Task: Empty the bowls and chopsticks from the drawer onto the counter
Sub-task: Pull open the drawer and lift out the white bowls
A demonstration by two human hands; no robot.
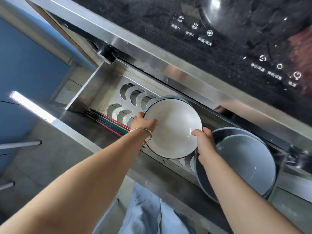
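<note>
A white bowl (173,125) with a dark rim is tilted above the open steel drawer (84,86). My left hand (143,124) grips its left rim, a silver bangle on the wrist. My right hand (204,141) grips its lower right rim. Behind the white bowl, the edge of another bowl (162,98) shows in the rack. To the right, a stack of grey bowls (244,159) leans in the drawer. Several coloured chopsticks (108,122) lie along the drawer's front left, partly hidden by my left wrist.
A slotted metal rack (125,102) lines the drawer floor. Above it runs a black glass cooktop (219,39) with white touch symbols. Blue cabinet fronts (25,65) stand at the left, with white handles lower left. My grey trousers show at the bottom.
</note>
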